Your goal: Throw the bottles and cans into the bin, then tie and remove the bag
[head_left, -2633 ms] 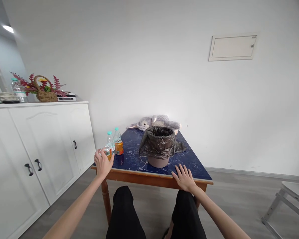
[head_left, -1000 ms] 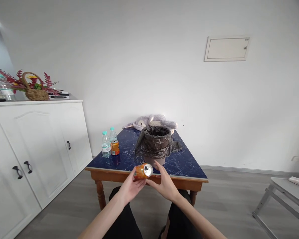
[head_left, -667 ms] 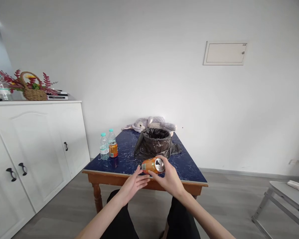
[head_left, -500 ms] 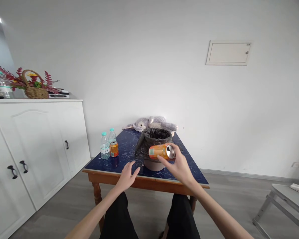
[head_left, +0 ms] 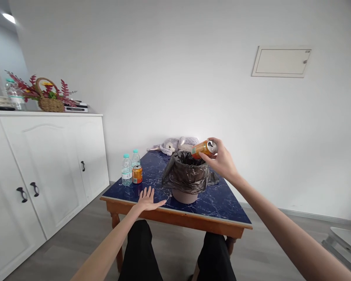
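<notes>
Gripped in my right hand (head_left: 222, 158) is an orange soda can (head_left: 201, 149), tilted on its side over the mouth of a small trash bin (head_left: 185, 196). A black garbage bag (head_left: 187, 177) lines the bin and hangs over its rim. The can's opened top faces me. With fingers spread, my left hand (head_left: 148, 201) is at the table's front edge and holds nothing. Beyond it stand a second orange can (head_left: 137, 174) and two clear water bottles with teal caps, a front bottle (head_left: 126, 171) and a rear bottle (head_left: 135, 158).
The blue marbled table (head_left: 152, 171) has a wooden frame and meets the wall. A grey plush rabbit (head_left: 175, 145) lies at its far end. To the left is a white cabinet (head_left: 58, 164) with a flower basket (head_left: 50, 104) on top. A grey stool (head_left: 345, 238) stands at right.
My right hand has lifted the can from in front of the bin to above its mouth. The left hand has spread its fingers and shifted slightly left.
</notes>
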`<state>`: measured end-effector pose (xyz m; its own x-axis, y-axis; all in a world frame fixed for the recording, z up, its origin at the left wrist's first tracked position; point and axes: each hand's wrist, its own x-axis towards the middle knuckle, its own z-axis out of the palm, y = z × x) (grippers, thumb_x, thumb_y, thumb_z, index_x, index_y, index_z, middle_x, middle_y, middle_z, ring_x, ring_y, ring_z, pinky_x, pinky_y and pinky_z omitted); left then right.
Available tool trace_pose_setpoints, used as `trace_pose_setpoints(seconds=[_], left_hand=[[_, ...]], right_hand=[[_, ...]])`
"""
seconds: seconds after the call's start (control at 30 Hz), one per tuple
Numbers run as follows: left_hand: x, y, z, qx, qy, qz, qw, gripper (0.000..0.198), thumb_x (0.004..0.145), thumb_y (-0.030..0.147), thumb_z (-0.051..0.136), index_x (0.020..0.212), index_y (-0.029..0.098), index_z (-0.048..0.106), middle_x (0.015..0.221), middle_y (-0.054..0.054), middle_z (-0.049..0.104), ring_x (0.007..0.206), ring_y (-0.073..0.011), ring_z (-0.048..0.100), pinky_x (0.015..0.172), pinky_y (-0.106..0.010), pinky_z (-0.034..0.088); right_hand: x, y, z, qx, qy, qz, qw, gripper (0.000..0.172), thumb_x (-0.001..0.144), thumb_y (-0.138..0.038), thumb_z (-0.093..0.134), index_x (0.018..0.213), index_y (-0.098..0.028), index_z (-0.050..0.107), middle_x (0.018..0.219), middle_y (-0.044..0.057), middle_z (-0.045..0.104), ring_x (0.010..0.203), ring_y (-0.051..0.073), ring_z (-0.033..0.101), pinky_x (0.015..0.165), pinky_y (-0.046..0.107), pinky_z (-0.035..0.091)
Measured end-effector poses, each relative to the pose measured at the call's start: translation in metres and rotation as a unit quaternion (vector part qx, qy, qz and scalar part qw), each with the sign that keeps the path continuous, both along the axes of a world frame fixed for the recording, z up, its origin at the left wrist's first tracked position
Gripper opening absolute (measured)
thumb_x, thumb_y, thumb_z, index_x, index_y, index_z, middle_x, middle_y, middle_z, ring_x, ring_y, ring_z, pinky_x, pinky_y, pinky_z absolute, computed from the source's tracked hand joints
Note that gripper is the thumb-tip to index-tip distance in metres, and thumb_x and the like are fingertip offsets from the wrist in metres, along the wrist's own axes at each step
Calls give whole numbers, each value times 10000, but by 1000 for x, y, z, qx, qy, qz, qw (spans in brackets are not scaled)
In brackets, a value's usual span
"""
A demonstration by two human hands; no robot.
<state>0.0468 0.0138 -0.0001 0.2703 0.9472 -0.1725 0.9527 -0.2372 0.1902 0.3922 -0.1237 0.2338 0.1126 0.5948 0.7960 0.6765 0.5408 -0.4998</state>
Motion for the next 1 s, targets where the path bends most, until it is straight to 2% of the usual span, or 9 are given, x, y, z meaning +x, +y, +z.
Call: trace_pose_setpoints(seconds=[0.17, 0.37, 0.57, 0.73, 0.87, 1.0], left_hand=[[-2, 5, -1, -2, 17, -8, 1000, 1388, 723, 1047, 266, 1709, 86, 92, 1749, -145, -72, 1620, -447, -95, 1301, -631, 38], [1, 1, 2, -7, 23, -5, 1000, 1382, 738, 1041, 225, 1705, 69, 58, 1745, -142, -115, 1621, -426, -126, 1305, -615, 9], [1, -3, 4, -2, 22, 0, 1000, 1347, 763, 1021, 237, 1705, 70, 83, 1747, -147, -96, 1616, -434, -125, 1307, -614, 17], [-1, 4, 4, -3, 19, -4, 1000, 1349, 753, 1031, 252, 1707, 90, 96, 1748, -138, -73, 1620, -430, -108, 1308, -623, 22], [-1, 16, 3, -3, 15, -4, 1000, 1309, 766, 1023, 252, 1707, 120, 143, 1756, -131, -11, 1623, -438, -68, 1302, -645, 51], [-2, 31, 2, 7, 14, -9, 1000, 1261, 793, 1006, 233, 1710, 143, 159, 1758, -115, -13, 1627, -445, -44, 1292, -665, 70]], right_hand=[[10, 11, 4, -6, -49, -13, 999, 602, 837, -465, 736, 1356, -228, 546, 1299, 164, 659, 1044, 307, 694, 852, 471, 623], [14, 11, 8, -19, -81, -15, 996, 597, 843, -491, 728, 1352, -236, 546, 1315, 166, 666, 1140, 347, 675, 902, 506, 600], [17, 10, 5, -39, -82, -27, 996, 621, 859, -548, 716, 1371, -238, 553, 1348, 178, 647, 1141, 352, 675, 917, 526, 594], [21, 16, 1, -30, -80, -42, 995, 659, 853, -540, 721, 1402, -215, 558, 1345, 178, 664, 1168, 358, 676, 974, 537, 572], [23, 26, -3, -38, -65, -37, 996, 673, 867, -516, 705, 1435, -209, 515, 1371, 185, 654, 1116, 347, 701, 893, 498, 598], [27, 43, -6, -64, -82, -35, 994, 641, 877, -499, 684, 1419, -208, 501, 1335, 172, 663, 1062, 311, 715, 841, 443, 604]])
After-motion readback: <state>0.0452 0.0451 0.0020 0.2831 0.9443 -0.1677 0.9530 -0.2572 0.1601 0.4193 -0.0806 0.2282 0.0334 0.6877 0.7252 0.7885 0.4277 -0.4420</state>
